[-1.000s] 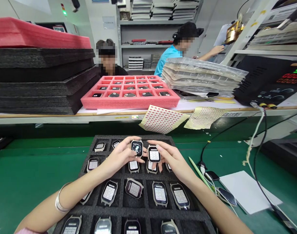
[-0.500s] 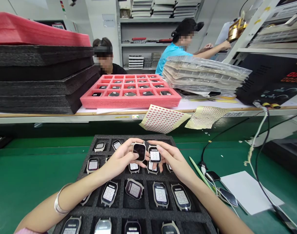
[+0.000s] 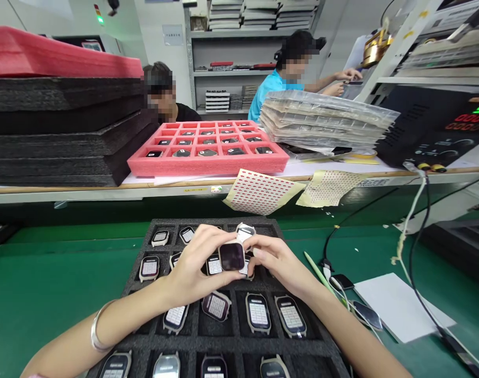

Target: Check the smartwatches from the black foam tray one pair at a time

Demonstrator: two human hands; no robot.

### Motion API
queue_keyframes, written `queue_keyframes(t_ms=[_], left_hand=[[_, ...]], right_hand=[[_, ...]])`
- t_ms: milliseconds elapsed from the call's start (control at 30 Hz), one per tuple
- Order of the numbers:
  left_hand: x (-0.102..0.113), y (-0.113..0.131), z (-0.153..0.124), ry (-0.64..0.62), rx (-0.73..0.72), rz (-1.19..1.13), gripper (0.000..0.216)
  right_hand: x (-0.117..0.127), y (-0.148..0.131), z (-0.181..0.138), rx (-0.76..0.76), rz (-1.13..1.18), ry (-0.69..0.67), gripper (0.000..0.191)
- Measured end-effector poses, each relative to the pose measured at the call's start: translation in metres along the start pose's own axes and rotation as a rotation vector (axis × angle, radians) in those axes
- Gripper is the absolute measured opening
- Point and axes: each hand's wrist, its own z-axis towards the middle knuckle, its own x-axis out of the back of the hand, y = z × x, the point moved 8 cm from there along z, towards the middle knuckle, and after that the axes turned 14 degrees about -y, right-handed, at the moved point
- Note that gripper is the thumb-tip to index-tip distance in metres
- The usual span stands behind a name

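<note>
My left hand (image 3: 200, 262) holds a square smartwatch (image 3: 232, 256) without a strap, its screen dark, pinched at top and bottom. My right hand (image 3: 276, 262) has its curled fingers at the right edge of the same watch. Below lies a black foam tray (image 3: 235, 283) with strapless watches in its compartments, many with lit screens of white tiles. Just behind the held watch, another smartwatch (image 3: 246, 231) sits tilted over the tray with a bright screen. One more lit watch (image 3: 214, 265) is partly hidden by the held one.
A red foam tray (image 3: 208, 167) of watches stands on the shelf ahead, beside stacked black foam (image 3: 62, 131) and clear plastic trays (image 3: 326, 121). A power supply (image 3: 436, 121), cables, a green pen (image 3: 318, 273) and a white pad (image 3: 404, 307) are at right. Two people sit beyond.
The bright-screened watch has left my right hand and now sits behind, over the tray. The dark watch has moved right and slightly down, and my right fingers have come to its edge.
</note>
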Motion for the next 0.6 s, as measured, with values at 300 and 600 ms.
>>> queue_keyframes(t_ms=[300,600], left_hand=[[-0.015,0.023,0.006,-0.039,-0.160,0.100,0.061],[-0.010,0.039,0.003,0.054,-0.214,0.439,0.063]], right_hand=[[-0.029,-0.003,-0.005,-0.008,0.131,-0.294,0.049],[-0.026,-0.006,-0.005,0.018,0.084,-0.283,0.048]])
